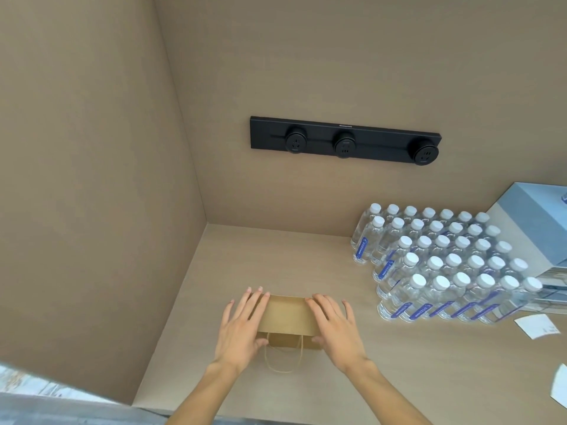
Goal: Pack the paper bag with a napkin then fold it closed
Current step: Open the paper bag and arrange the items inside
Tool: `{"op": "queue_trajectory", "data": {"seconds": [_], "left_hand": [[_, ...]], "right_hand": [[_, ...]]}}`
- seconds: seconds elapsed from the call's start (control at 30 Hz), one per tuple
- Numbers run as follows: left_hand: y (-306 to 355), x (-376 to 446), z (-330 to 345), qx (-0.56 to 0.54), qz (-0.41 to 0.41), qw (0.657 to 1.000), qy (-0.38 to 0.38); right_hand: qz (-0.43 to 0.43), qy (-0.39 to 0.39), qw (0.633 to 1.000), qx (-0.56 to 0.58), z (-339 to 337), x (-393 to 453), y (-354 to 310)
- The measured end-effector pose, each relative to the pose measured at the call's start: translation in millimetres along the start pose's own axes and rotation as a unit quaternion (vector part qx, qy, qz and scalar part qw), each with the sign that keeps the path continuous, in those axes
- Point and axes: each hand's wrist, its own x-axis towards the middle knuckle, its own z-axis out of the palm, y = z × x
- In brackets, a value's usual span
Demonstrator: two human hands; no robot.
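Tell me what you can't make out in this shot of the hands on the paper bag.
Head view only:
- Paper bag: contents unseen; it lies flat, so no napkin shows.
- Bag's sides: covered by left hand and right hand.
- Water bottles: label text too small.
- Blue box and white papers: cut off by the right edge.

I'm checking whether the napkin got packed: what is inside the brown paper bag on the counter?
The paper bag lies flat, both hands pressing its ends: left hand, right hand. Its paper hides the inside, so no napkin is visible. Only its string handle shows.
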Motion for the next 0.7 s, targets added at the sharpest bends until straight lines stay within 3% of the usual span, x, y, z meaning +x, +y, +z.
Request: {"op": "queue_trajectory", "data": {"seconds": [0.17,0.3,0.37,0.47,0.53,0.7], "left_hand": [[-8,7,-7,-0.044,0.001,0.998,-0.037],[-13,8,-22,-0.18,-0.022,0.983,-0.025],[-14,5,-31,-0.291,-0.04,0.956,-0.024],[-11,-2,-44,-0.469,-0.095,0.877,-0.05],[-7,-4,-51,-0.519,-0.13,0.843,-0.057],[2,-5,-57,-0.508,-0.15,0.843,-0.093]], "right_hand": [[-0.041,-0.04,0.996,0.073,-13,5,17],[-0.071,-0.059,0.99,0.103,-23,6,27],[-0.071,-0.064,0.988,0.12,-28,8,29],[-0.056,-0.064,0.983,0.165,-36,13,28],[-0.034,-0.051,0.978,0.199,-41,16,25],[0.031,-0.021,0.972,0.233,-53,24,19]]}}
